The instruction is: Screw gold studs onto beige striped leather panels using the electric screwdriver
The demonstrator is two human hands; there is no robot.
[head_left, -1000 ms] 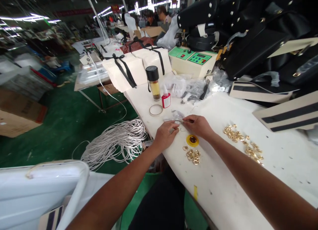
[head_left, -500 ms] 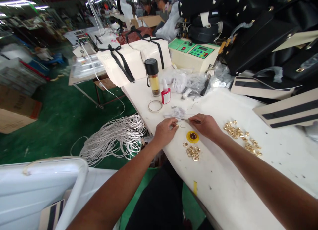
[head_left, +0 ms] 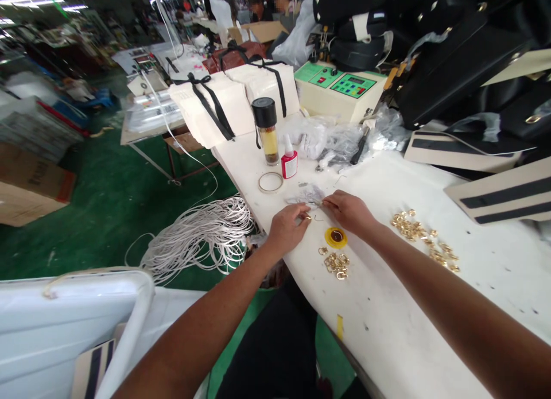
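My left hand (head_left: 289, 229) is closed in a pinch at the table's left edge, with a small gold metal fitting (head_left: 308, 217) between thumb and finger. Across from it, my right hand (head_left: 349, 210) pinches a thin dark stick (head_left: 318, 203), whose tip is over a crumpled piece of clear plastic (head_left: 303, 196). Just below the right hand lies a round yellow dish (head_left: 329, 241) with a dark brown middle. Nearer to me is a small pile of gold rings and buckle-like pieces (head_left: 337, 263). More gold fittings (head_left: 407, 224) are scattered right of my right forearm.
A red glue bottle (head_left: 290, 164), a lidded glass jar (head_left: 270, 143) and a ring (head_left: 270, 182) stand beyond my hands. Behind them are tied cream stacks (head_left: 215, 112), a control box (head_left: 344, 92) and black bags (head_left: 451, 72). White cord (head_left: 198, 238) is heaped on the floor.
My right hand has moved slightly left with the thin stick, which now reaches the clear plastic. My left hand still pinches the gold fitting. The view has shifted slightly.
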